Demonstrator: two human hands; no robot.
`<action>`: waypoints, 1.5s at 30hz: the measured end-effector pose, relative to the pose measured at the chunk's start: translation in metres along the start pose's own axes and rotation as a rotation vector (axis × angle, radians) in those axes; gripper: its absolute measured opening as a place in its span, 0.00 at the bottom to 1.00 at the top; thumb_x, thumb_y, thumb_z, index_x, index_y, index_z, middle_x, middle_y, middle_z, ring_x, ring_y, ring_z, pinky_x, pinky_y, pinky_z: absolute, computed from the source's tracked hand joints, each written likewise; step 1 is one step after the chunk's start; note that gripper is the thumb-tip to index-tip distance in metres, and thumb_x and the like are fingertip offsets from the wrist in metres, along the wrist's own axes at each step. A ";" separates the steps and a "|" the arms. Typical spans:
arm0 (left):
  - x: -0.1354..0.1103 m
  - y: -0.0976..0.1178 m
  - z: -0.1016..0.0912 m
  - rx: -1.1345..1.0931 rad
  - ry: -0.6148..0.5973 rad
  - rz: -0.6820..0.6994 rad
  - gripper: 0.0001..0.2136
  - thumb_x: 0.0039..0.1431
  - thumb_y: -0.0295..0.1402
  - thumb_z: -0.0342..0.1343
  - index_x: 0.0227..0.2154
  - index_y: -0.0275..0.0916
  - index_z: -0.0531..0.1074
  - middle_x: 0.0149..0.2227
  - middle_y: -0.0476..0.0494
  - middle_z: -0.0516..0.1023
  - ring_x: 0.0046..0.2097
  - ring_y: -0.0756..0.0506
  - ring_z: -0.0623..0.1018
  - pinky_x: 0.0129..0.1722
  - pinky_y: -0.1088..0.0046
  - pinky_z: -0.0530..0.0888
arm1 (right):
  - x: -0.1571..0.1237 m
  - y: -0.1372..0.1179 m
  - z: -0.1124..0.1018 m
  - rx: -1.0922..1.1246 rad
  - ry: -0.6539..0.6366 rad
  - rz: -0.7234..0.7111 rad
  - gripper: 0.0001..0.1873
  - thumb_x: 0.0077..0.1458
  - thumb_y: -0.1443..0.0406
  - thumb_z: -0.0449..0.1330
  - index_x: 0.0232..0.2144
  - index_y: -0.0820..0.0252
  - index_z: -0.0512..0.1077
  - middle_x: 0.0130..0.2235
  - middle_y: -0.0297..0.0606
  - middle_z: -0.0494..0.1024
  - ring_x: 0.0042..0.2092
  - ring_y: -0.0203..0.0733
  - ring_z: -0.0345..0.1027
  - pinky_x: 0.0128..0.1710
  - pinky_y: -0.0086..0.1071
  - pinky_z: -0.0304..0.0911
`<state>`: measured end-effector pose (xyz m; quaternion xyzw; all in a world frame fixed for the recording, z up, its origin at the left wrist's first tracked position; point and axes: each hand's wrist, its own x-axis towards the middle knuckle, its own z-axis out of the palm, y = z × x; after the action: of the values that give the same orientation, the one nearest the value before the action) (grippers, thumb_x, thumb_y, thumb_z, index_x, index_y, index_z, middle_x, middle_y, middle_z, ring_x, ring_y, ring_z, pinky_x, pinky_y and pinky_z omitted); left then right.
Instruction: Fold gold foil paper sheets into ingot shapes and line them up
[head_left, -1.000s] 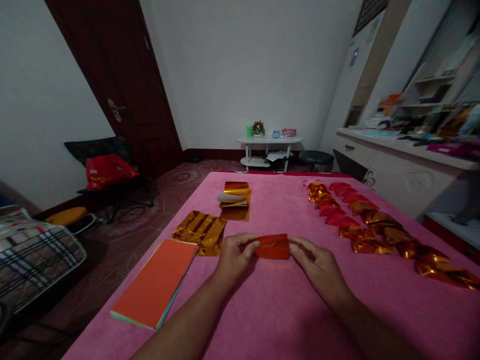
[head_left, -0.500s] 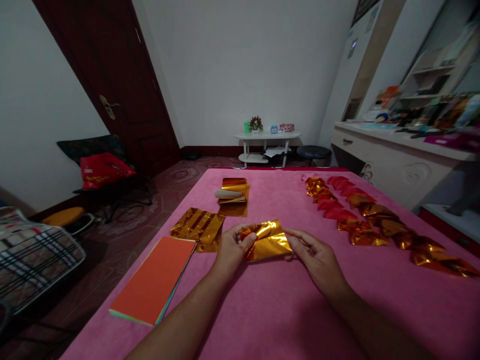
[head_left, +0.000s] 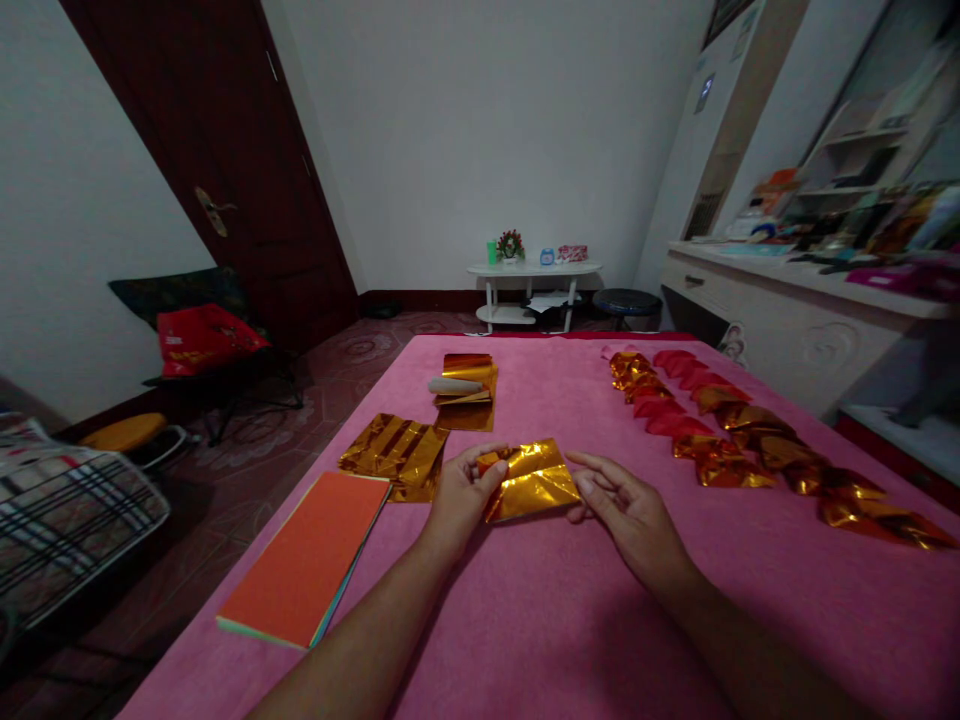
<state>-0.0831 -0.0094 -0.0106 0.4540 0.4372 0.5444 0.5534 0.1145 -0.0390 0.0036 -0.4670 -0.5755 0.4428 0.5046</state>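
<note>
A sheet of shiny gold foil paper (head_left: 534, 482), folded and creased, is held just above the pink cloth. My left hand (head_left: 466, 492) pinches its left side, with the thumb on top and a small folded bit of foil by the thumb tip. At the right edge, my right hand (head_left: 626, 503) has its thumb and lower fingers closed on the paper, while the index finger stretches out past the corner. Left of my left hand lies a crinkled gold foil sheet (head_left: 394, 455). Nearer me is a stack of coloured paper (head_left: 309, 560) with orange on top.
Beyond the crinkled sheet lies a curled pile of gold foil (head_left: 469, 410). Rows of folded red and gold pieces (head_left: 731, 470) run along the right of the pink cloth (head_left: 540, 620). A small white table (head_left: 532, 270) and a dark stool (head_left: 627, 302) stand by the far wall.
The gold foil paper now lies flatter between my hands, its upper face more evenly spread. My right index finger has lifted slightly from its upper right corner.
</note>
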 end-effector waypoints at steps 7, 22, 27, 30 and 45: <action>0.000 0.001 0.000 0.015 0.008 -0.012 0.19 0.46 0.36 0.64 0.42 0.33 0.75 0.40 0.38 0.79 0.34 0.46 0.78 0.32 0.72 0.74 | 0.000 0.004 -0.001 -0.021 -0.043 -0.024 0.23 0.53 0.59 0.59 0.50 0.63 0.68 0.36 0.40 0.77 0.27 0.39 0.73 0.30 0.34 0.70; -0.002 -0.003 0.000 0.007 -0.095 -0.019 0.23 0.49 0.40 0.63 0.46 0.34 0.72 0.35 0.40 0.80 0.33 0.46 0.79 0.34 0.71 0.74 | 0.003 0.006 -0.002 -0.163 0.032 -0.183 0.11 0.51 0.66 0.58 0.35 0.53 0.79 0.45 0.42 0.71 0.46 0.43 0.69 0.37 0.31 0.70; -0.004 0.004 -0.002 0.044 -0.041 0.039 0.24 0.53 0.46 0.58 0.49 0.34 0.72 0.43 0.36 0.79 0.41 0.44 0.78 0.39 0.71 0.73 | 0.005 0.007 -0.002 -0.147 0.061 -0.178 0.07 0.49 0.61 0.62 0.30 0.55 0.79 0.42 0.42 0.73 0.45 0.45 0.69 0.37 0.32 0.69; -0.006 0.008 -0.002 0.032 -0.034 0.059 0.26 0.57 0.51 0.51 0.49 0.35 0.72 0.42 0.37 0.78 0.40 0.45 0.77 0.36 0.74 0.72 | 0.005 0.006 -0.005 -0.169 0.066 -0.171 0.10 0.52 0.59 0.60 0.26 0.58 0.76 0.36 0.40 0.73 0.39 0.42 0.69 0.34 0.29 0.67; -0.001 -0.003 -0.001 0.007 -0.067 0.033 0.20 0.43 0.34 0.67 0.40 0.33 0.74 0.27 0.49 0.75 0.24 0.54 0.72 0.25 0.81 0.66 | 0.004 -0.001 -0.005 -0.085 0.140 0.019 0.18 0.45 0.50 0.63 0.24 0.60 0.73 0.21 0.34 0.73 0.23 0.37 0.67 0.23 0.29 0.65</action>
<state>-0.0832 -0.0104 -0.0141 0.4809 0.4127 0.5367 0.5571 0.1193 -0.0346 0.0053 -0.5233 -0.5525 0.3892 0.5191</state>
